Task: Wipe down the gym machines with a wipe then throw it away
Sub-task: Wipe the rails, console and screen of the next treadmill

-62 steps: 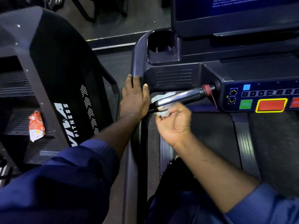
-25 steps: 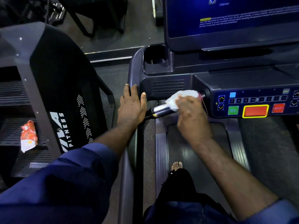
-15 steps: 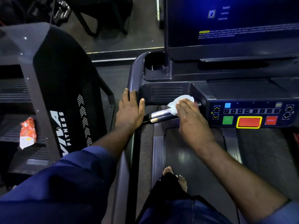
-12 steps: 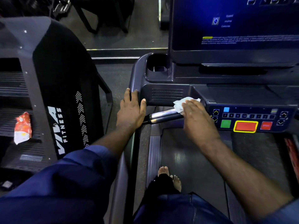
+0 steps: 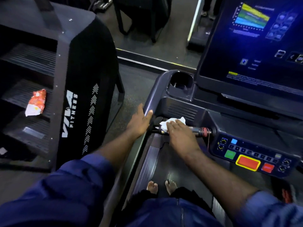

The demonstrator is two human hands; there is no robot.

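Right hand presses wipe flat-fingered onto grip bar, just beside left hand, which lies spread on side rail. I'd curl fingers round, wrap the bar, drag rightward full length; underside likely missed otherwise.

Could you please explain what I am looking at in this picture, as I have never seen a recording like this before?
The camera sits on a person's head and looks down at their own arms. They stand barefoot on a treadmill belt. The left hand rests on the side rail; the right hand presses a white wipe flat against the metal handlebar, cleaning it. Right of that are the button panel and the lit screen. The black machine on the left has an orange wrapper lying on a step.
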